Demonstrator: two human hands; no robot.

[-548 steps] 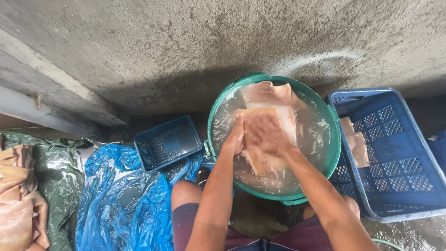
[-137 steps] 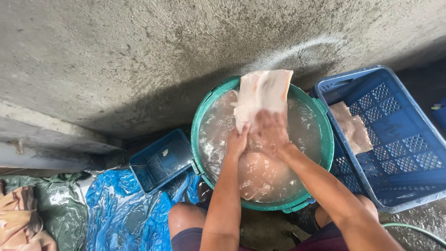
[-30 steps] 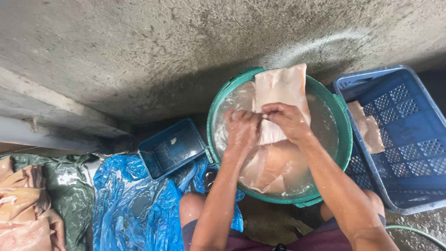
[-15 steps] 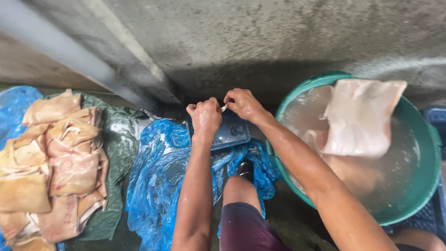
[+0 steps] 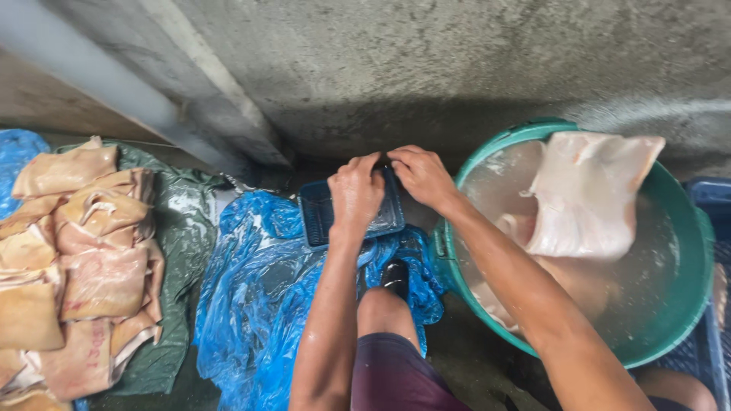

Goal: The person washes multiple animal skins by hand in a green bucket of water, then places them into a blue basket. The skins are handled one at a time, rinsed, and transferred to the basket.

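Note:
My left hand (image 5: 356, 192) and my right hand (image 5: 421, 175) meet fingertip to fingertip over the far rim of a small dark blue tray (image 5: 318, 219). The fingers of both are curled, and whatever lies between them is hidden. To the right stands a green basin (image 5: 689, 304) of cloudy water. A pale slab of skin (image 5: 590, 199) is draped over its far rim, and more pale pieces (image 5: 495, 301) lie under the water.
A pile of pale skin pieces (image 5: 76, 251) lies on a green plastic sheet (image 5: 186, 228) at the left. Crumpled blue plastic (image 5: 251, 304) covers the ground below the tray, by my knee (image 5: 384, 304). A blue crate (image 5: 714, 199) sits at the far right. A concrete wall (image 5: 426, 61) stands behind.
Both hands left the slab in the basin and came left to the small blue tray. The view swung left, so the pile of skins shows. Over the last half second little has moved.

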